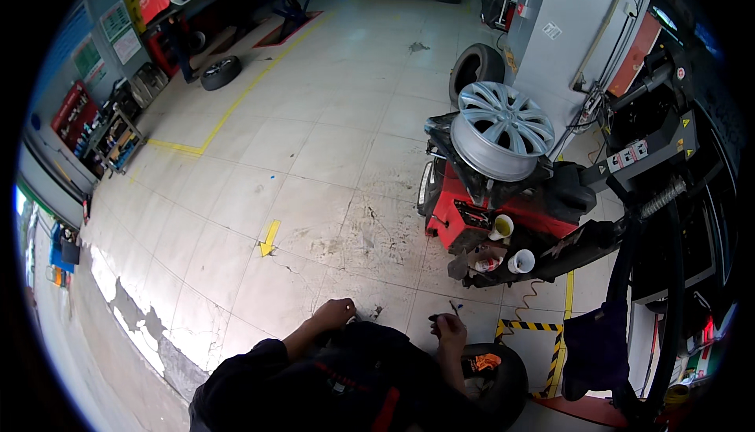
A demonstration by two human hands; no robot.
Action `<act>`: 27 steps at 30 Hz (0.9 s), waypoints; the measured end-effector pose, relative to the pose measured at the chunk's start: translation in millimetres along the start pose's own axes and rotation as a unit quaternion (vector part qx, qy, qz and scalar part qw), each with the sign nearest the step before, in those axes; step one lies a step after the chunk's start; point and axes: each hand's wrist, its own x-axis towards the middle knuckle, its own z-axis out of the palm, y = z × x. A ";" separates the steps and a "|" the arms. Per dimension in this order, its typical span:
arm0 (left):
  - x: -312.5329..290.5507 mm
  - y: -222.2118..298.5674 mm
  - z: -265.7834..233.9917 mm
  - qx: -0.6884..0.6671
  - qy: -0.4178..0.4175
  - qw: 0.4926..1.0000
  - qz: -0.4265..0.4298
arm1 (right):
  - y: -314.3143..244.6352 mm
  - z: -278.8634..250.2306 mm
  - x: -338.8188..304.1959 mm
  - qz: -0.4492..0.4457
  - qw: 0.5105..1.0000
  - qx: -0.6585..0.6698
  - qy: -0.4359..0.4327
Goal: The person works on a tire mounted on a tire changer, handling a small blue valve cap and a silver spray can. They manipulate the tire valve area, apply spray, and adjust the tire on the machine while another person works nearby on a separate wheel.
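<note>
My left hand [336, 313] is held low over the tiled floor, in front of my dark jacket, with its fingers curled in. Whatever it may hold is hidden. My right hand [449, 330] is closed in a pinch, and a small thin stick-like piece [454, 306] pokes up from its fingers. Its exact kind is too small to tell. A black tyre [515, 385] lies beside my right forearm, with something orange [486, 362] inside its ring. Ahead to the right, a bare silver alloy wheel rim [503, 166] lies flat on a red tyre changer [450, 200].
Two white cups [521, 261] stand on the changer's side tray. The changer's black arm [641, 156] rises at right, near a grey pillar [562, 27]. Another tyre [475, 70] leans behind the rim. A wheel [221, 73] lies far left, near a tool cart [119, 142]. Yellow lines mark the floor.
</note>
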 end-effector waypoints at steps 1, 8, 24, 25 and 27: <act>-1.5 8.4 -19.7 -0.061 0.037 0.997 0.034 | -18.8 37.8 3.4 -0.036 0.994 -0.072 -0.078; -54.2 10.3 -164.8 -0.548 0.095 0.813 0.171 | -80.6 260.0 4.3 -0.152 0.902 -0.138 -0.381; -224.8 -127.6 -211.8 -0.604 0.645 0.468 0.001 | 29.1 574.6 -82.5 -0.239 0.501 -0.188 -0.810; -228.0 -134.9 -214.0 -0.595 0.662 0.456 -0.014 | 35.9 587.8 -86.4 -0.235 0.485 -0.185 -0.822; -233.0 -154.2 -217.3 -0.572 0.702 0.422 -0.043 | 53.9 620.2 -96.4 -0.229 0.444 -0.175 -0.849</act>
